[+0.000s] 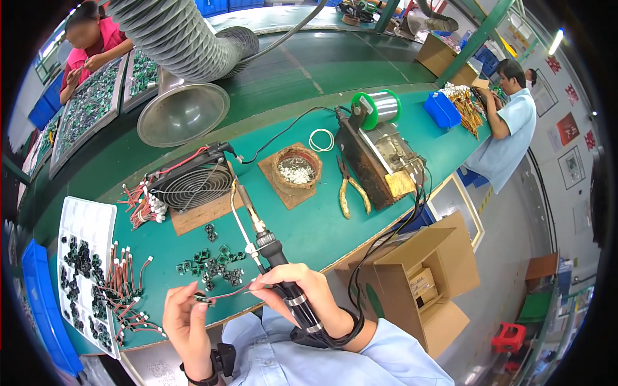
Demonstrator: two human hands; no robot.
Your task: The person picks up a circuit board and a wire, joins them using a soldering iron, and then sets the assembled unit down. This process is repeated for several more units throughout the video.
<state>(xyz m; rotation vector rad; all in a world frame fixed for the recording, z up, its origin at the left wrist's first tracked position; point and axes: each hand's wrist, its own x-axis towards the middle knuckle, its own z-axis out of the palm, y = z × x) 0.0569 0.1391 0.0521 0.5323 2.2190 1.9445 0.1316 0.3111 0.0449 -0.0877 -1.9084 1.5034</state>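
Between thumb and fingers, my left hand (185, 321) pinches a small dark green circuit board (202, 298). A thin reddish wire (230, 294) runs from the board to the fingertips of my right hand (309, 293). That right hand is also wrapped round a black-handled soldering iron (273, 251), whose metal front end points up and away toward the fan. A thin tube lies along the iron. Just beyond my hands sits a loose pile of small green circuit boards (222, 262). To the left lie boards with red wires and white connectors (122, 273).
Left stands a white tray (111, 225) of boards. Beyond are a black fan (193, 183), a round pot (296, 168), pliers (347, 186) and a solder spool (380, 109) on a metal unit. An exhaust hood (183, 112) hangs overhead. Two co-workers sit nearby; a cardboard box (418, 283) stands right.
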